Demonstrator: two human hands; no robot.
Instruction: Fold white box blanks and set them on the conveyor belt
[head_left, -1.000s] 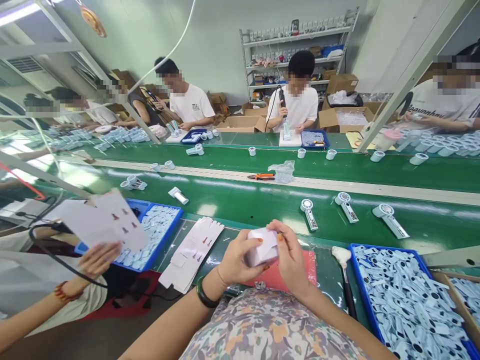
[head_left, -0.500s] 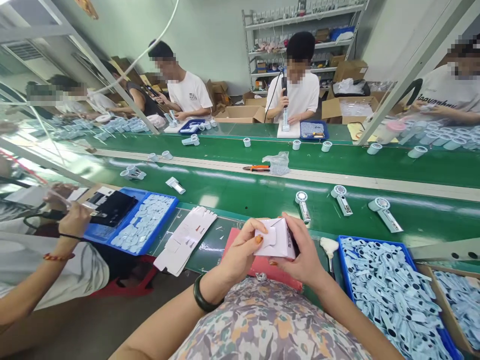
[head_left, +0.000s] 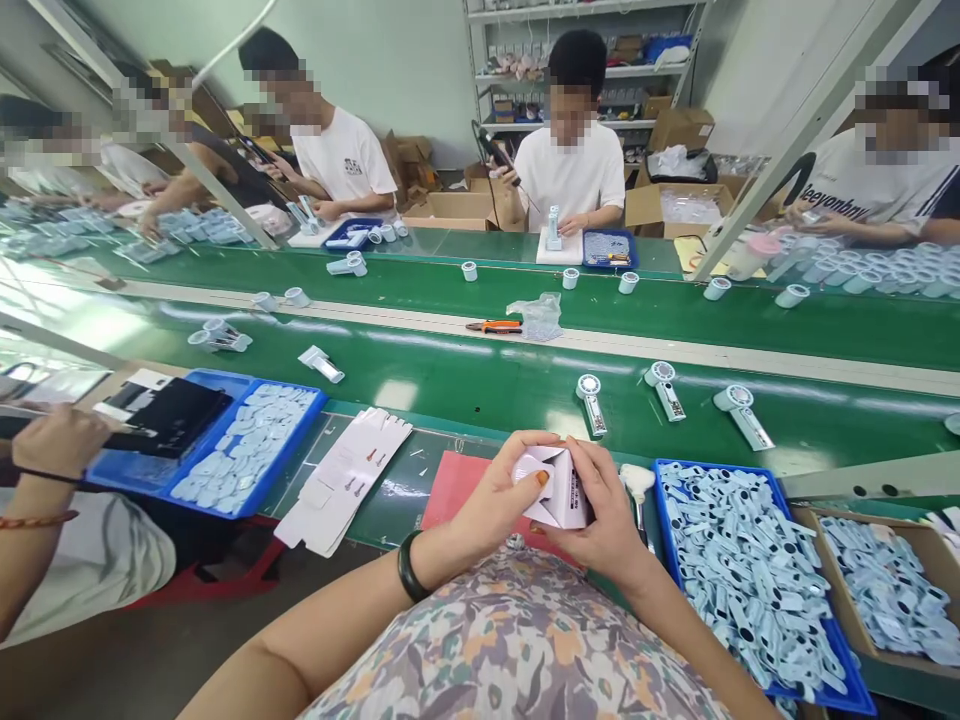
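One white cardboard box (head_left: 559, 492) is clasped between the left hand (head_left: 495, 510) and right hand (head_left: 609, 525).

Paperboard box (head_left: 555, 490) — matt, smooth — and conveyor belt (head_left: 480, 400) (glossy plastic).

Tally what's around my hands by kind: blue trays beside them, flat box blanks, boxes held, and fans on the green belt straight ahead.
Blue trays: 2
Flat white box blank: 1
Folded white box in left hand and right hand: 1
Fans: 3
Total: 7
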